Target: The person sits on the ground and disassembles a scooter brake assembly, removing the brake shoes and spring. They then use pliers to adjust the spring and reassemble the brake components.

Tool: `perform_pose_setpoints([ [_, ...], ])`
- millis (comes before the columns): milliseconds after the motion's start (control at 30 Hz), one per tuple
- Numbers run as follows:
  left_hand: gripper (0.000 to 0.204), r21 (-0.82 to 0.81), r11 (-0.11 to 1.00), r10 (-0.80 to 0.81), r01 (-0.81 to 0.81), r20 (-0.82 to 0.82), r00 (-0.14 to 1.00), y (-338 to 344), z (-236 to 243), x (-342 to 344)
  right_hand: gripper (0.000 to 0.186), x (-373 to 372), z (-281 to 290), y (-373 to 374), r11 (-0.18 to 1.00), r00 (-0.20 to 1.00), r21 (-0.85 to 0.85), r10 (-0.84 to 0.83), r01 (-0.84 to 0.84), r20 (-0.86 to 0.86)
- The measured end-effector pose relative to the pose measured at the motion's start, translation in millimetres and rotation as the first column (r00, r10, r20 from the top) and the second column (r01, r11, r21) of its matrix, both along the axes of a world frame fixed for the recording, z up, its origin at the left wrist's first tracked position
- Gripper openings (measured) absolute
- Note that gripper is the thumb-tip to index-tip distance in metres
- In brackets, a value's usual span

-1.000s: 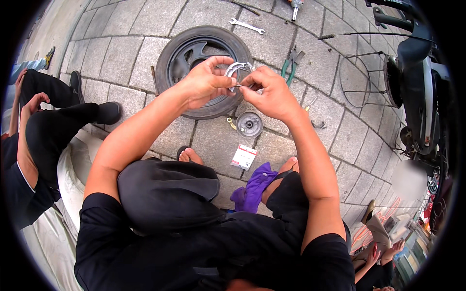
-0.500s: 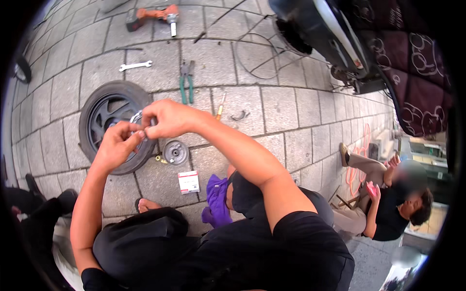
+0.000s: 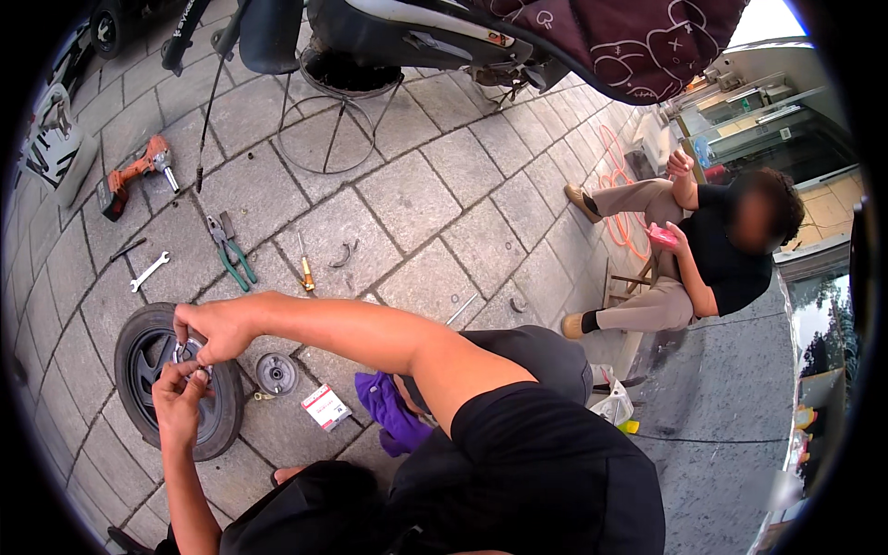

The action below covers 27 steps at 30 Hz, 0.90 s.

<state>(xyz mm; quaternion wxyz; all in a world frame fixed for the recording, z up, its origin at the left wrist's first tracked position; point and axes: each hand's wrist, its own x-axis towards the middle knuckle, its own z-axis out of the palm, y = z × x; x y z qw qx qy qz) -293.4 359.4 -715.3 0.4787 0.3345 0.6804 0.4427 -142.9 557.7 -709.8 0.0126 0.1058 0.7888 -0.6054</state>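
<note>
Over a spoked wheel with a black tyre [image 3: 230, 407], lying flat on the paving, both my hands are closed on a small silvery metal part [image 3: 189, 352]. My left hand [image 3: 178, 396] pinches its near side between thumb and fingers. From the far side, my right hand [image 3: 222, 330] grips it with curled fingers. The fingers cover much of the part, so its kind is unclear. Right of the wheel lie a round grey metal hub plate [image 3: 277, 374], a small brass-coloured piece [image 3: 263, 397] and a white-and-red box [image 3: 326, 408].
Beyond the wheel lie a wrench [image 3: 150, 272], green-handled pliers [image 3: 229, 250], a screwdriver [image 3: 305, 265], a curved metal piece [image 3: 345, 254] and an orange cordless impact wrench [image 3: 139, 176]. A purple cloth [image 3: 393, 413] is by my leg. A scooter [image 3: 407, 48] stands ahead; a person [image 3: 717, 231] sits at right.
My view has swung to the right, bringing more of the scooter and the seated person into sight. Both hands still hold the metal part over the wheel.
</note>
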Motion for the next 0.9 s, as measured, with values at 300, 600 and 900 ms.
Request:
perform_pose_setpoints([
  [300, 0.015, -0.046, 0.999, 0.007, -0.011, -0.087, 0.996, 10, 22, -1, 0.043, -12, -34, 8, 0.904, 0.998, -0.422, -0.066, 0.065, 0.012],
  [600, 0.022, -0.039, 0.999, 0.020, -0.027, -0.161, 0.987, -6, 2, -2, 0.038, -15, -20, 5, 0.902, 0.998, -0.428, -0.037, 0.059, 0.059],
  [900, 0.021, -0.061, 0.997, -0.053, 0.039, -0.260, 0.964, -9, 6, 5, 0.039, -12, -9, 0, 0.958, 0.990, -0.281, -0.018, 0.057, 0.141],
])
